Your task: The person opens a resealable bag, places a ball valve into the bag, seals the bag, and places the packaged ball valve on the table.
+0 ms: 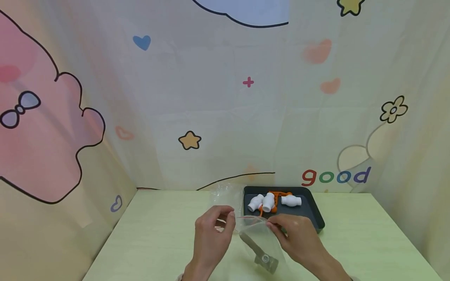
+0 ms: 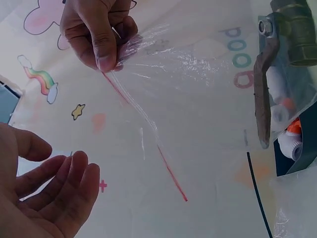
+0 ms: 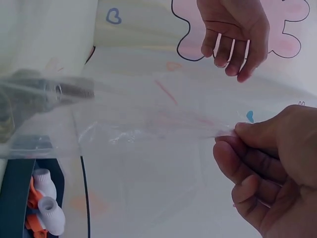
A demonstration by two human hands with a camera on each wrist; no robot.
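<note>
A clear zip bag (image 1: 273, 237) with a red line along its mouth hangs in front of me. Inside it lies a metal ball valve (image 1: 268, 262) with a long lever handle, tilted down to the right in the head view. Thumb and fingers of my right hand (image 1: 300, 237) pinch the bag's top edge at its right corner. My left hand (image 2: 52, 191) is held beside the bag's mouth, fingers loosely bent and apart from the plastic in the left wrist view. Between its thumb and fingers there is nothing.
Behind the bag stands a black tray (image 1: 318, 219) with several white plastic valve fittings (image 1: 291, 201) and orange handle parts (image 1: 275, 203). Left of the tray, another clear plastic bag (image 1: 225, 195) lies on the pale green table (image 1: 147, 242). A printed curtain (image 1: 218, 89) closes off the back.
</note>
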